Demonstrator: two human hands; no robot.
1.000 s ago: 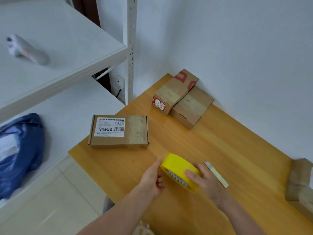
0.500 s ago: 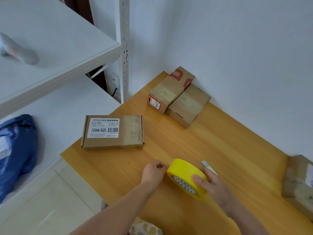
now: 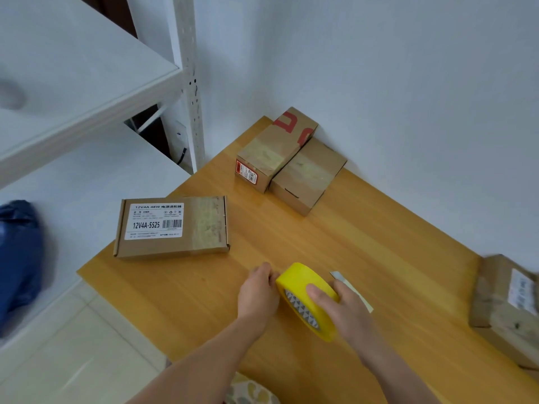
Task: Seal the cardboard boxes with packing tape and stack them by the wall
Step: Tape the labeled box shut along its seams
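Low in the middle of the frame, your right hand point(image 3: 347, 310) wraps the roll of yellow tape point(image 3: 294, 277) from its far side with the thumb laid on the outer band, a full grip holding the roll tilted over the bench point(image 3: 379, 243). I cannot tell whether the roll touches the wood. Your left hand point(image 3: 256, 293) meets the roll's upper-left rim with curled fingers, a narrow pinching grip; I cannot tell whether it has the loose end. The roll should be light and stiff, so keep hold across the band or through the core. The film is thin and likely to cling to itself once freed. To the left lies the flat labelled box point(image 3: 172, 227), with a pale tape band across one end. Two more, the red-marked box point(image 3: 274, 150) and the plain box point(image 3: 309, 176), sit touching side by side against the wall point(image 3: 408, 83) at upper centre. A fourth box point(image 3: 507, 307) blurs at the right edge. These look like light cardboard that may slide on smooth wood, so take each by its long sides and steady it while taping.
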